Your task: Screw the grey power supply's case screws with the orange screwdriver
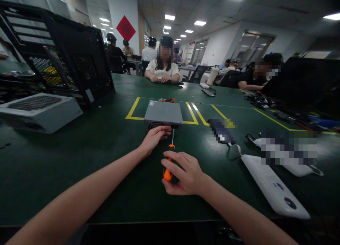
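Observation:
A grey metal computer power supply [163, 112] lies on the green table in front of me, its fan side facing me. My left hand [155, 138] rests at that near face, fingers stretched out towards the screwdriver's tip; I cannot tell whether they touch the shaft. In my right hand [186, 172] is a screwdriver [168, 175] with an orange and black handle, gripped between thumb and fingers. Its thin shaft points away from me, with the tip at the lower right of the power supply's near face. Coloured cables [170, 100] show behind the unit.
A second power supply [42, 112] and an open black computer case [58, 57] stand at the left. To the right lie a white power bank [275, 186], blurred devices and black cables [261, 100]. Yellow tape [134, 108] marks the table. A person [163, 66] sits opposite.

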Tool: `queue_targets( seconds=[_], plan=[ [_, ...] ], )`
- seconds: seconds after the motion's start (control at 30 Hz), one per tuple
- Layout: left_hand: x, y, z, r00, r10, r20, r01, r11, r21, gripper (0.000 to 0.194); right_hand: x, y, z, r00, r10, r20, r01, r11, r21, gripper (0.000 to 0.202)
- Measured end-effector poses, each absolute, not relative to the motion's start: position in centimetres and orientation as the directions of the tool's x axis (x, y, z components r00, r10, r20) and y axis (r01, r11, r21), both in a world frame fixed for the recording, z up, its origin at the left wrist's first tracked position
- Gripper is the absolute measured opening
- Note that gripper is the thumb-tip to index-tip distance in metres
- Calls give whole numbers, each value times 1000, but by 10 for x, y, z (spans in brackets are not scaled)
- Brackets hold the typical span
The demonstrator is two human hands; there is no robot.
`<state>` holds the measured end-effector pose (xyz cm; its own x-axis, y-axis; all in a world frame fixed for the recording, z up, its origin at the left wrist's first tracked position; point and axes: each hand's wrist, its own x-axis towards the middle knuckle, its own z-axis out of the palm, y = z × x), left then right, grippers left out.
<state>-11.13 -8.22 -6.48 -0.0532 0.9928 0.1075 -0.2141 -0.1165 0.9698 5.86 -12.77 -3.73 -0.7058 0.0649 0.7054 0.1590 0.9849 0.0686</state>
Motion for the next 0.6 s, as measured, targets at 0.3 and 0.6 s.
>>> queue_targets(
  seconds=[0.3,0.6],
  plan=[
    [-114,-83,-63,-102,994,37,-319,-68,945,22,63,-118,-38,-643,181,744,228,973,-39,16],
    [-115,-85,-62,-65,998,13,-340,-35,940,23,66,-113,-39,-627,236,742,278,958,-70,13]
  ],
)
